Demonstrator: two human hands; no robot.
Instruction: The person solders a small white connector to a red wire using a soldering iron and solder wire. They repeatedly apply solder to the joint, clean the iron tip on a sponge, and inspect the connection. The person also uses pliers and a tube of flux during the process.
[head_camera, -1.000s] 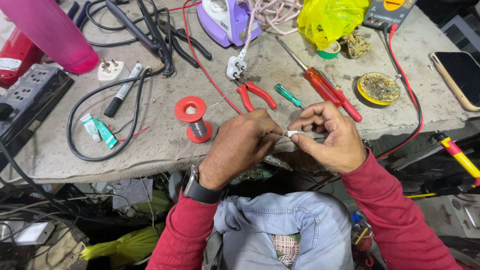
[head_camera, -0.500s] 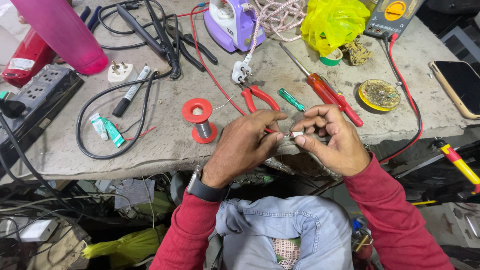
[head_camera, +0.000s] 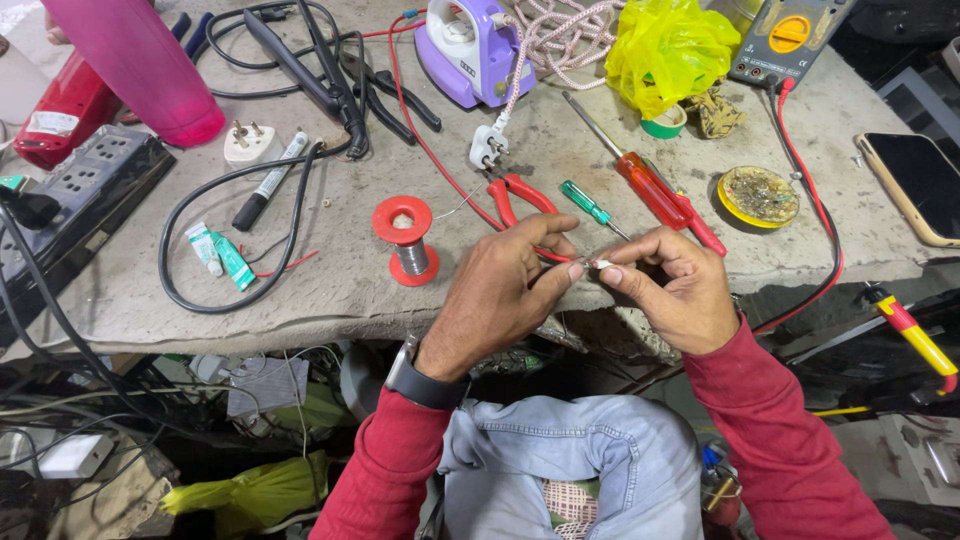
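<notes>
Pinching a small white wire end (head_camera: 601, 264) at centre frame, left hand (head_camera: 500, 300) and right hand (head_camera: 675, 295) meet fingertip to fingertip, both clenched on it. Its long axis lies roughly left to right. Just above sit red-handled pliers (head_camera: 515, 195); a red solder spool (head_camera: 405, 240) stands left, on the grey stone workbench (head_camera: 330, 280).

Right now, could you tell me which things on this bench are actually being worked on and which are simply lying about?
In hand:
- small white piece, pinched between left hand and right hand

Lying about:
- red-handled pliers, just behind the hands
- red solder spool
- red screwdriver
- small green screwdriver
- white plug
- purple iron
- multimeter
- phone
</notes>
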